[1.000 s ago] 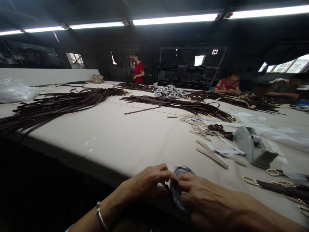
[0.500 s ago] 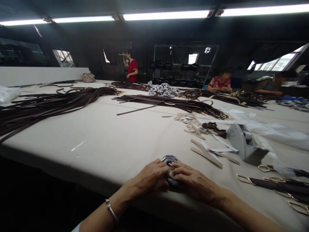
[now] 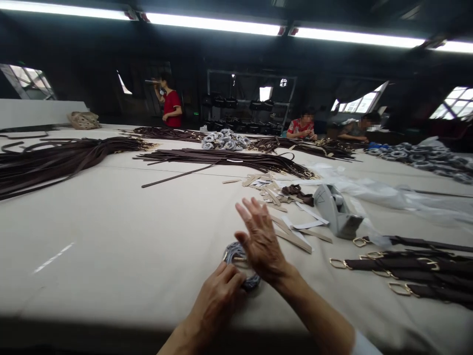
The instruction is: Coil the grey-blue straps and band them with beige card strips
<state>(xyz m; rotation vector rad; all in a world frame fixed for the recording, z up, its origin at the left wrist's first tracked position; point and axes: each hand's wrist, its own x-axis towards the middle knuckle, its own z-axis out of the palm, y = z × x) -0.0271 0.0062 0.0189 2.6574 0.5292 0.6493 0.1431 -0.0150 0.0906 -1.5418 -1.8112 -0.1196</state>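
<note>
A ring-shaped grey-blue coil [image 3: 253,282] lies near the table's front edge, with a thin gold-coloured piece across its opening. Bent fingers of my left hand [image 3: 220,291] grip the coil's near left side. My right hand [image 3: 261,241] is raised over the coil's right side, palm down and fingers spread, holding nothing. Part of the coil is hidden behind both hands.
Beyond my right hand lie tan and white strips [image 3: 291,236] and a grey tape dispenser [image 3: 336,212]. Dark straps with gold buckles [image 3: 399,266] lie at right. More strap bundles [image 3: 221,159] and a pile of grey coils [image 3: 224,140] sit farther back. Several people [image 3: 172,106] are beyond the table.
My right hand has let go of the coil and lifted, its fingers spreading. My left hand stays on the coil. The view has turned to the right.
</note>
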